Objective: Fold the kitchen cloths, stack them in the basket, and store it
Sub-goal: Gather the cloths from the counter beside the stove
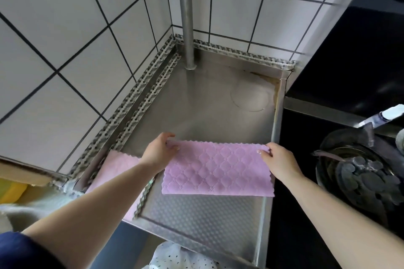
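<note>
I had the purple cloth (216, 168) lying on the steel counter (203, 102), folded to a long band, with its near edge reaching the embossed part of the surface. My left hand (158, 152) pinched the far left corner, thumb and fingers closed on the scalloped edge, and my right hand (278, 159) pinched the far right corner the same way, fingertips pressed on top. The cloth looked thin, light and limp, a quilted microfibre that I judged would sag wherever it was not supported and would slide easily on the smooth steel. Corners seemed the right place to hold, since they kept the edge taut and let one end be carried squarely over the other. A second, paler pink cloth (113, 166) lay to the left, partly under my left forearm. I saw no basket in view.
</note>
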